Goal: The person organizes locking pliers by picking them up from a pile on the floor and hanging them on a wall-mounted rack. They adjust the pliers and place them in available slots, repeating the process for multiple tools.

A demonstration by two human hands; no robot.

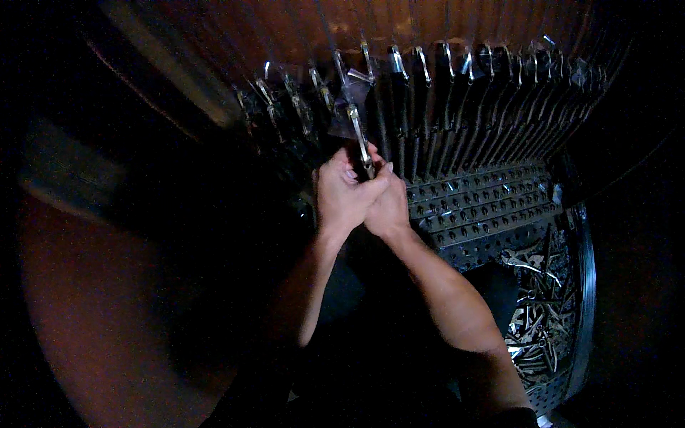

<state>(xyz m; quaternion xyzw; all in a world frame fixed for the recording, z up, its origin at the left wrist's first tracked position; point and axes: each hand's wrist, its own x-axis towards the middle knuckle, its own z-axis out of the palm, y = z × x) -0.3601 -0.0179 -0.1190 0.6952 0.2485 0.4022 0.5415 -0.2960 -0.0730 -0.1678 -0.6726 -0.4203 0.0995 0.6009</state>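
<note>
My left hand (337, 196) and my right hand (388, 202) meet in the middle, fingers closed around the lower end of a slim silver metal piece (359, 135). It points up and away from me, nearly upright, and its exact kind is hard to make out. My thumbs are close together at its base; the gripped end is hidden between the fingers. Right behind it hangs a row of similar shiny metal pieces (400, 65) with dark lower parts, some with bits of clear film around them.
Below the row at right is a dark rack (485, 201) with lines of short pegs. Nearer, beside my right forearm, a perforated tray (546, 392) bears a heap of loose metal pieces (531, 332). A brown panel (428, 25) backs the row. Much of the left is dark.
</note>
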